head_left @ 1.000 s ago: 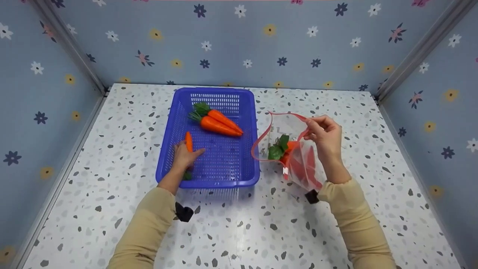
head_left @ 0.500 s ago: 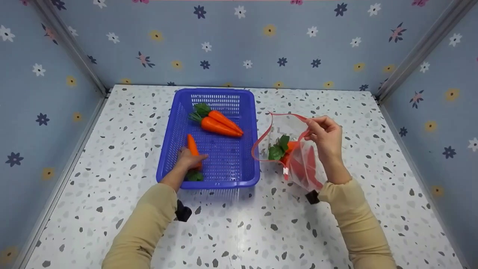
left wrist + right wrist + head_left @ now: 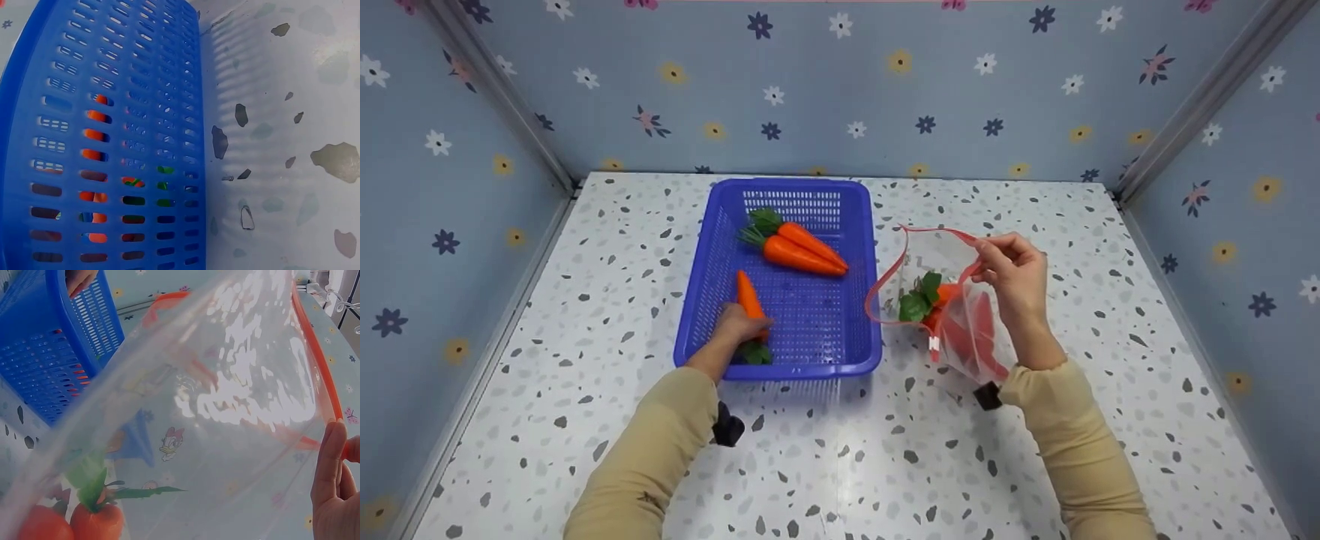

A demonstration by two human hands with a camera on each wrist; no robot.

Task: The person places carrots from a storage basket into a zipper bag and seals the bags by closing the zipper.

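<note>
Inside the blue basket (image 3: 853, 315), my left hand (image 3: 735, 326) grips an orange carrot (image 3: 748, 291), its tip pointing away and its green leaves at the near end. Two more carrots (image 3: 802, 251) with leafy tops lie side by side toward the back. My right hand (image 3: 1018, 277) pinches the red rim of a clear zip bag (image 3: 979, 341), keeping its mouth spread. Green-topped carrots (image 3: 98, 521) show in the bag in the right wrist view. The left wrist view meets the basket's slotted wall (image 3: 118, 135), which mostly hides the left hand.
A white speckled table (image 3: 840, 465) carries the basket and the bag, with a narrow gap between them. Flower-patterned panels (image 3: 840, 97) rise at the back and both sides. A white-and-red zip slider (image 3: 934, 345) hangs at the bag's near edge.
The left hand's fingers have closed around the near carrot, which has shifted slightly right and turned, showing more of its leaves. The right hand and the bag have stayed in place.
</note>
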